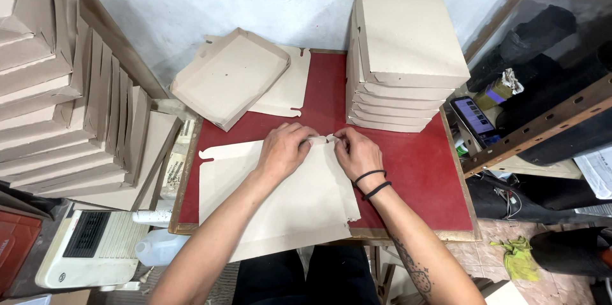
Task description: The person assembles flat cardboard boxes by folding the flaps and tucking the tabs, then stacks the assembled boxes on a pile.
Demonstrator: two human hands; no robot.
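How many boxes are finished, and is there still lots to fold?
Done: a stack of about seven closed boxes stands at the back right of the red table, and many more folded ones are piled on the left. In hand: the left hand and right hand pinch a corner of a flat cardboard sheet. Left: an open tray and a flat piece behind.

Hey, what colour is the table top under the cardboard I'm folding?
Dark red table top, with a worn wooden edge; the head view shows it clearly.
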